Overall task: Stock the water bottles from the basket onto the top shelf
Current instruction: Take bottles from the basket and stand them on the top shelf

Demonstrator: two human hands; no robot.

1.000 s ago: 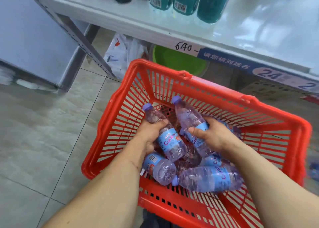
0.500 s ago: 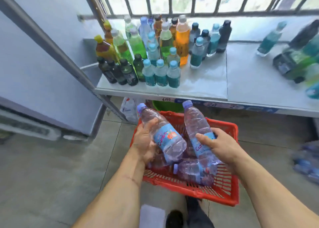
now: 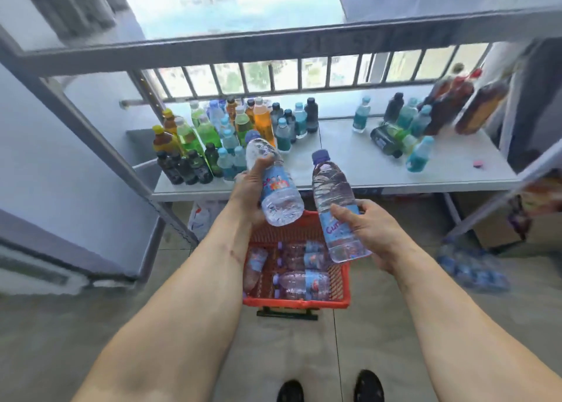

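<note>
Head view, left hand and right hand fingers each wrapped round a water bottle, above basket

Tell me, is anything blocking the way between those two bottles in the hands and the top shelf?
Nothing visible blocks it. The left hand and right hand each hold a water bottle in open air above the red basket. The top shelf looks bare above them; only its front rail must be cleared.

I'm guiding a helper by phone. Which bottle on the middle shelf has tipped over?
Find the white middle shelf under the window bars. Right of its bare centre lies a dark green bottle, on its side. Every neighbour stands upright.
</note>
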